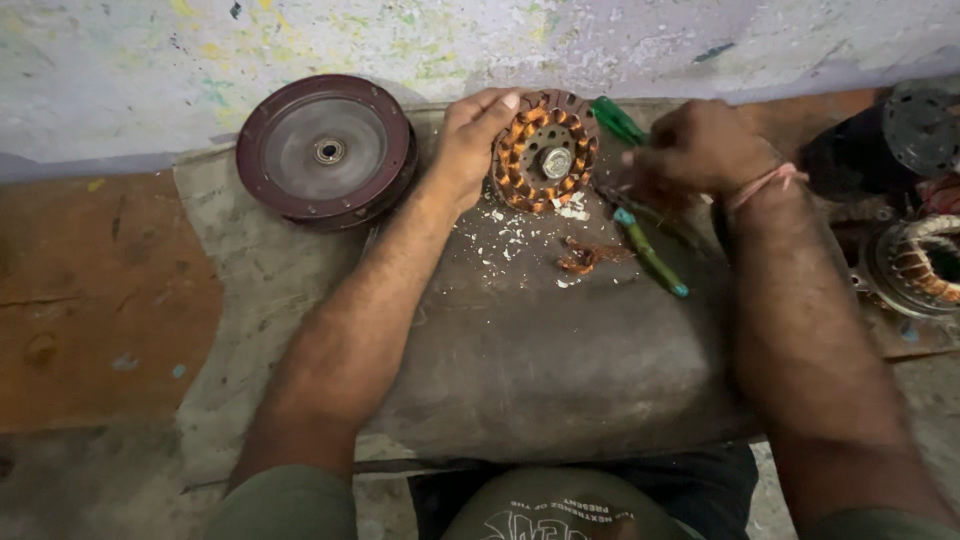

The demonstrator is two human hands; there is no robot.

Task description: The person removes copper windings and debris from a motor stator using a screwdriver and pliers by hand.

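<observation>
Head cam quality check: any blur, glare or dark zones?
Head view: dim, flat light, no glare; right hand slightly smeared over the green-handled tool; left hand and copper-wound round stator fairly sharp; right edge dark; wide-angle bend at frame edges.

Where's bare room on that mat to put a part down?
Bare mat lies between the two forearms, below the white chips and copper scrap. Bare orange floor lies left of the mat, below the round maroon cover. Crowded: around the stator held by the left hand, the right hand with green-handled tools, and the motor parts far right.
</observation>
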